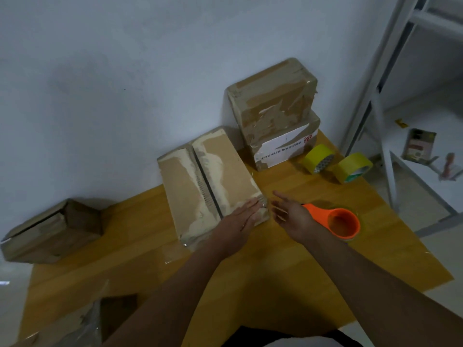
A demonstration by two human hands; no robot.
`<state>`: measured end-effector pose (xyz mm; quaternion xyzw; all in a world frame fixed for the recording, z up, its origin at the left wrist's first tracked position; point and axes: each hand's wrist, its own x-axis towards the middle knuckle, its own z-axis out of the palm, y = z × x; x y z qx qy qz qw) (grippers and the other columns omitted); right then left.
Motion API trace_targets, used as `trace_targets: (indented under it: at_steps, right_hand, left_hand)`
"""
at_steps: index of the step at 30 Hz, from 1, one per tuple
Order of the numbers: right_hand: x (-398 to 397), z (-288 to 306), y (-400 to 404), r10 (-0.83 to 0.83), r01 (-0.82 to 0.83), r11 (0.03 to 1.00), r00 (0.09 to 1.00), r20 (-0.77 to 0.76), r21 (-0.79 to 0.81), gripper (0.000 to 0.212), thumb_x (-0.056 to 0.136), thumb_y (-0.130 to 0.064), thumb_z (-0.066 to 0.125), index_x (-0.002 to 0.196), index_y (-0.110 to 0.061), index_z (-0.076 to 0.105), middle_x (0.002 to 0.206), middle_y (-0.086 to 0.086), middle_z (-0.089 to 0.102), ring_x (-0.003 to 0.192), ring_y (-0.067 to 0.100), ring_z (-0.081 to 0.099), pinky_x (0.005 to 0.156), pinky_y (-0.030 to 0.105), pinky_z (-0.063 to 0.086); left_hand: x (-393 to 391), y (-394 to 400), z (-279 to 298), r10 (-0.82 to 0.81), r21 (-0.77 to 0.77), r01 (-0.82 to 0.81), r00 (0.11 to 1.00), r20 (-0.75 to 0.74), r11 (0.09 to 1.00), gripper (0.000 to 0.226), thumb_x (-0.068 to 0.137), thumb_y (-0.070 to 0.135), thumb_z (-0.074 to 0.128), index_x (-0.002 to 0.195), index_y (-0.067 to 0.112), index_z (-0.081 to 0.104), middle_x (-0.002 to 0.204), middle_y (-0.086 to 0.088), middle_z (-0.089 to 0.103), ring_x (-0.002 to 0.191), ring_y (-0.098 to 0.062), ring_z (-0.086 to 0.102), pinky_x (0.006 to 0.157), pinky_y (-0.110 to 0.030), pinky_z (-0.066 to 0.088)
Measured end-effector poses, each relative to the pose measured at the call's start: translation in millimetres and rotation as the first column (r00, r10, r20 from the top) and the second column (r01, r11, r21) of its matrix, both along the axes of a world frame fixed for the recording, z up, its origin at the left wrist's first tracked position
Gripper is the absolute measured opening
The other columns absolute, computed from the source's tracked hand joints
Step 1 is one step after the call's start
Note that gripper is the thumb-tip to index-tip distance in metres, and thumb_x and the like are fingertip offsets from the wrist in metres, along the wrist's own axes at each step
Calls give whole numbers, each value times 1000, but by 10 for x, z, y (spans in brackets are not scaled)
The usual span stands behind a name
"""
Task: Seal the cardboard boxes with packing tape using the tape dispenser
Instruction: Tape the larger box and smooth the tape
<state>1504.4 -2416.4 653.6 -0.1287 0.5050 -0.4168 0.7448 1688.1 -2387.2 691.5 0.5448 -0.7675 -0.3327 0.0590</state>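
**Cardboard box lying flat-topped under a pressing palm**

The cardboard box [209, 181] is lying mid-table [155, 266], its centre seam gaping. The left hand [238, 221] is pressing flat, fingers straight, on its near right corner; the right hand [292, 212] is hovering just beside it, fingers spread, holding nothing. Behind that hand the orange tape dispenser [340, 222] is resting on the table. Farther back, 2 yellow tape rolls [318, 156] are sitting beside 2 stacked boxes [273, 106].

bare forearms, no sleeves, dark garment

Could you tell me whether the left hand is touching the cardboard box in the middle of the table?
Touching. The head view shows the left hand lying flat, fingers straight, on the top of the cardboard box near its right corner.
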Motion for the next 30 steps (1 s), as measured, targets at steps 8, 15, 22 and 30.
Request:
trace_targets:
  at_steps: [8, 15, 22, 30]
  right_hand:
    - [-136, -63, -130, 226, -496, 820, 740, -634, -287, 23, 90, -4, 61, 95, -26, 66, 127, 2, 51, 121, 16, 47, 94, 28, 38]
    - [-265, 43, -304, 166, -701, 654, 501, -849, -286, 30, 85, -10, 69, 74, -32, 53, 109, 1, 64, 104, 12, 58, 89, 26, 46]
    - [-400, 173, -328, 266, -615, 740, 640, -721, -273, 17, 83, 1, 65, 87, -14, 58, 97, 11, 64, 89, 22, 61, 78, 34, 51]
    - [-426, 217, -267, 187, -353, 887, 864, -467, -297, 16, 96, 3, 50, 92, -12, 44, 82, 12, 68, 66, 15, 66, 66, 26, 53]
  left_hand:
    - [-1, 11, 15, 5, 20, -5, 1000, 2, 1000, 45, 108, 36, 27, 153, 33, 30, 161, 13, 23, 148, -3, 17, 122, -34, 19]
    - [20, -16, 2, 11, 12, -11, 1000, -10, 1000, 46, 107, 39, 27, 153, 34, 29, 160, 16, 23, 147, 2, 15, 122, -33, 19]
    - [19, -27, -7, -2, -16, 1, 1000, -23, 1000, 45, 107, 38, 27, 152, 37, 31, 159, 17, 25, 146, 2, 17, 121, -31, 21]
    - [11, -16, 21, 10, -17, -11, 1000, -13, 1000, 45, 107, 33, 31, 153, 30, 31, 160, 13, 25, 147, -1, 17, 121, -34, 21]
